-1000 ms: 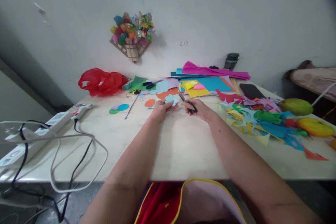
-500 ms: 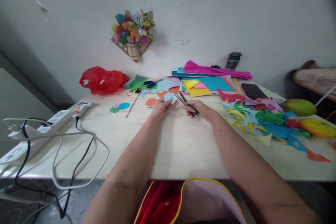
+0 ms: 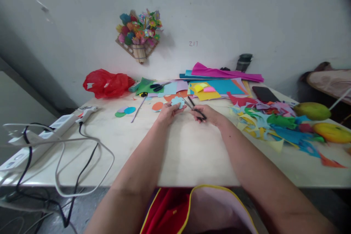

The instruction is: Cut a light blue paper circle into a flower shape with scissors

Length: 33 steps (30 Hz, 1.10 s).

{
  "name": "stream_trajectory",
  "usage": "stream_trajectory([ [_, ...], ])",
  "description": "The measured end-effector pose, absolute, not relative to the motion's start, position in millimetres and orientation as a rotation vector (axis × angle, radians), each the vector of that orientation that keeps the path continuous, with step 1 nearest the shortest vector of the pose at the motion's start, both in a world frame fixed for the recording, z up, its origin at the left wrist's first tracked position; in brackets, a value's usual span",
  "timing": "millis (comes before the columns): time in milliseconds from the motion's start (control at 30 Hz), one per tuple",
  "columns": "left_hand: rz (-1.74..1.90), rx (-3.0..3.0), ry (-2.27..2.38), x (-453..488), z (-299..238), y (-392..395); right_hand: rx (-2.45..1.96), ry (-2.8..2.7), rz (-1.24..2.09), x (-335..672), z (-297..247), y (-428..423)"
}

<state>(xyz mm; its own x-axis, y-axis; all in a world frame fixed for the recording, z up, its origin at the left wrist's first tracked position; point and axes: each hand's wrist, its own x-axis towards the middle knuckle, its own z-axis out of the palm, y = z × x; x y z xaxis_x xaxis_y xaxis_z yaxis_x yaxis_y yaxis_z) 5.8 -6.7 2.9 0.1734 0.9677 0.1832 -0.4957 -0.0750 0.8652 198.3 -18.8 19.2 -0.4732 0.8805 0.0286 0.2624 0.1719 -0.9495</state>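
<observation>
Between the fingers of my left hand [image 3: 168, 112] is a light blue paper flower [image 3: 177, 102] with a scalloped edge. My right hand [image 3: 205, 112] is closed round the dark handles of a pair of scissors [image 3: 191, 103]. Their blades point up and left toward the flower, a little apart. Whether a blade touches the paper I cannot tell. Just left of my left hand lies an orange paper circle [image 3: 157, 106]. Farther left a blue paper circle [image 3: 129, 110] lies close to a green one [image 3: 120, 114].
Colourful paper scraps [image 3: 263, 120] spread over the right side of the table [image 3: 197, 153]. Stacked coloured sheets [image 3: 227, 87] lie at the back. A red plastic bag [image 3: 106, 84] and a power strip [image 3: 61, 121] with loose cables are at left. A phone [image 3: 264, 94] lies at right.
The scissors' blades have shifted slightly beside the flower. Both hands stay in nearly the same place, still holding the flower and the scissors.
</observation>
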Motion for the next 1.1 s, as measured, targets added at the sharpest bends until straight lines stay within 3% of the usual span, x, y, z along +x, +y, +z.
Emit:
stream_trajectory([
  [1100, 1.320, 0.991, 0.596, 5.6, 2.2, -5.7, -1.028, -1.702, 1.408, 191.0, 19.0, -20.4],
])
